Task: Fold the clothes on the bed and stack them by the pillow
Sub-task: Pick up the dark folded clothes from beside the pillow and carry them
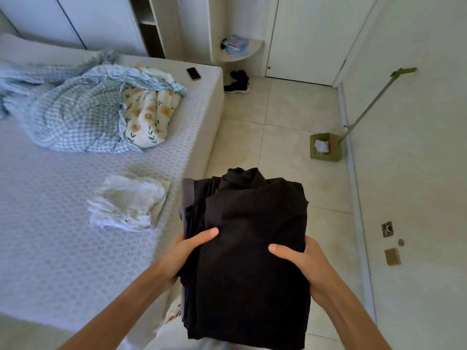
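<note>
Between both hands' fingers (pixel 202 237): black folded stack (pixel 252 223).

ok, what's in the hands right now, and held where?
A stack of folded black clothes, held by both hands: left hand grips its left edge, right hand its right edge, thumbs on top, near the end closest to the person.

two hands (pixel 249 251), one phone (pixel 193 73), two shoes (pixel 237 82)
</note>
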